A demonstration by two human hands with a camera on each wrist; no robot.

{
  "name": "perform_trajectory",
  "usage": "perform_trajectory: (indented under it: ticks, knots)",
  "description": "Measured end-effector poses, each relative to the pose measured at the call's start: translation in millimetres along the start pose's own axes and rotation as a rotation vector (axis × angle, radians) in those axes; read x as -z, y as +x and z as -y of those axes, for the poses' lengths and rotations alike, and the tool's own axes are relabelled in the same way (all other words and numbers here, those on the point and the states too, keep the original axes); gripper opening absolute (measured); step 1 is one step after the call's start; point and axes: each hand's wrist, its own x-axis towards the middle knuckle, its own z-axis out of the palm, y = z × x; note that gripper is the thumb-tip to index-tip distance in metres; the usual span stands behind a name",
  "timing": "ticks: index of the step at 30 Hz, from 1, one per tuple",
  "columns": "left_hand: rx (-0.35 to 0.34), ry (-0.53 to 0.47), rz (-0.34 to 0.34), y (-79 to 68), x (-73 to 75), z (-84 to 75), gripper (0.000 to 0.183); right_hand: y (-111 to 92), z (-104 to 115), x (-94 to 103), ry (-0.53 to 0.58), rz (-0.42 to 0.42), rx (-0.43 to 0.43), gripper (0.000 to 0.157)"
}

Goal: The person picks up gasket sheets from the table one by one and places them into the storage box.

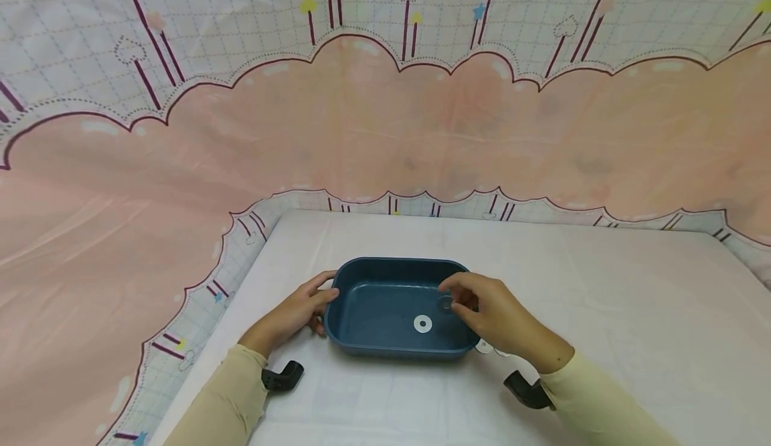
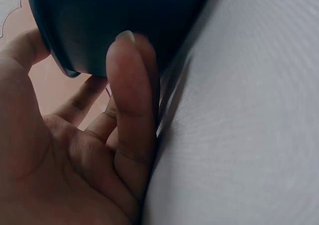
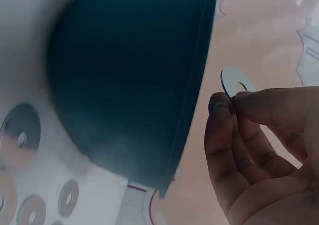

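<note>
The right hand (image 1: 496,312) has a narrow grip: thumb and index finger are pinched together on the edge of one flat washer (image 3: 230,79), leaving most of the ring sticking out beyond the fingertips. In the head view that grip is above the right end of the blue tray (image 1: 379,309), inside its rim. The left hand (image 1: 298,309) holds the tray's left end more loosely, one digit over the rim and others bent against the outer wall.

A pale washer (image 1: 417,324) lies flat on the tray floor, right of centre toward the near edge. More loose washers (image 3: 20,158) lie on the tabletop (image 1: 632,292) just outside the tray's near right corner.

To place the pinched piece well, I would keep the edge hold light, bring it low over the floor and part the fingertips there, so that it neither bounces nor rolls. The left hand should only steady the rim; lifting that end could make the flat pieces slide.
</note>
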Motion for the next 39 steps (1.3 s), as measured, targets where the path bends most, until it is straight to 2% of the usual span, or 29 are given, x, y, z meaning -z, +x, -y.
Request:
perform_trajectory:
  ticks: [7,17,27,33,39]
  knots:
    - [0.001,-0.012,-0.001,1.0,-0.5,0.5,0.05,10.7,7.2,-14.4,-0.006,0.053,0.046,0.026]
    - [0.0,0.0,-0.003,-1.9,-1.7,-2.4,0.05,25.6,5.7,-35.4,-0.003,0.098,0.019,0.021]
    - [-0.004,-0.008,-0.001,-1.4,-0.3,0.5,0.048,36.5,4.4,-49.0,0.013,0.185,0.031,0.018]
    - [0.009,-0.009,-0.001,-0.1,0.9,2.6,0.047,41.3,1.1,-56.9,-0.003,0.195,0.034,0.016]
    - [0.007,-0.001,-0.023,10.9,3.7,18.0,0.052,44.0,-3.5,-64.8,-0.009,0.213,0.041,0.015]
